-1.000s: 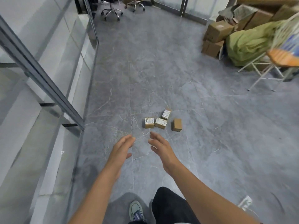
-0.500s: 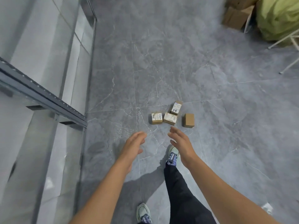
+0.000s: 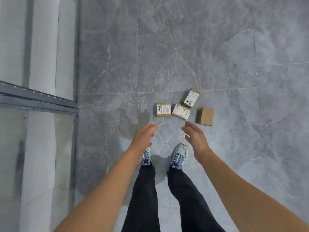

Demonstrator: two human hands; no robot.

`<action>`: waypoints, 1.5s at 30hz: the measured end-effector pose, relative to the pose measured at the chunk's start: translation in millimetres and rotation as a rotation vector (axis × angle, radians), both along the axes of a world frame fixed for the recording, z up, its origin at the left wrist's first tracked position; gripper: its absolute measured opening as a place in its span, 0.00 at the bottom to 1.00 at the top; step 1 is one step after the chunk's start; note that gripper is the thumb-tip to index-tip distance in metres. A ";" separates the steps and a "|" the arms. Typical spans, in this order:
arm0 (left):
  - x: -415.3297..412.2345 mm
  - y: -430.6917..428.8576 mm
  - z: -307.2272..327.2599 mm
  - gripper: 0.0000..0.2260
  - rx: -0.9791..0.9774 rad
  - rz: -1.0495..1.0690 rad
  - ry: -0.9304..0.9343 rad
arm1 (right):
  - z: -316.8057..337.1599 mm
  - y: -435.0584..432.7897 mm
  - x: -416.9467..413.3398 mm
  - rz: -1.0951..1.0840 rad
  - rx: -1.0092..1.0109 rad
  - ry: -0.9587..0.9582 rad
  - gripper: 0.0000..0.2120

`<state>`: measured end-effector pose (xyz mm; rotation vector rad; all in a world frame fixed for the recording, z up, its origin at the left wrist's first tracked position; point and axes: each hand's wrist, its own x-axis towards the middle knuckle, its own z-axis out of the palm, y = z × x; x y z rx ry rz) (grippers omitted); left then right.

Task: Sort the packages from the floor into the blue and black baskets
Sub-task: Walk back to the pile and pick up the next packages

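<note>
Several small cardboard packages lie together on the grey tiled floor. A labelled box (image 3: 163, 110) is leftmost, a second labelled box (image 3: 181, 112) lies beside it, a third labelled box (image 3: 191, 97) stands just behind, and a plain brown box (image 3: 205, 116) sits at the right. My left hand (image 3: 144, 136) reaches toward them with fingers extended, empty, short of the leftmost box. My right hand (image 3: 196, 137) is also empty with relaxed fingers, its fingertips just below the middle labelled box. No basket is in view.
A glass partition with a grey metal rail (image 3: 38, 101) runs along the left side. My two feet in pale sneakers (image 3: 178, 155) stand just below the packages. Bare grey floor tiles (image 3: 184, 47) stretch beyond and to the right.
I have stepped closer and the view has tilted down; chairs, boxes and green bag at the back are out of frame. Both feet now stand under my hands, which remain empty.
</note>
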<state>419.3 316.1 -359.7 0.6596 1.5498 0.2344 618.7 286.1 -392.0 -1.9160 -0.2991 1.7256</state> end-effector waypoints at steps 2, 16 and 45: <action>2.6 21.0 -42.1 0.09 -0.034 0.007 0.007 | -41.5 21.0 0.2 -0.003 -0.019 0.007 0.25; 12.3 136.4 -351.0 0.07 -0.143 -0.021 0.081 | -333.5 129.8 -31.0 -0.057 -0.219 -0.047 0.20; -8.4 181.3 -380.7 0.14 -0.041 0.139 -0.065 | -339.3 192.4 -52.4 0.037 -0.067 -0.051 0.16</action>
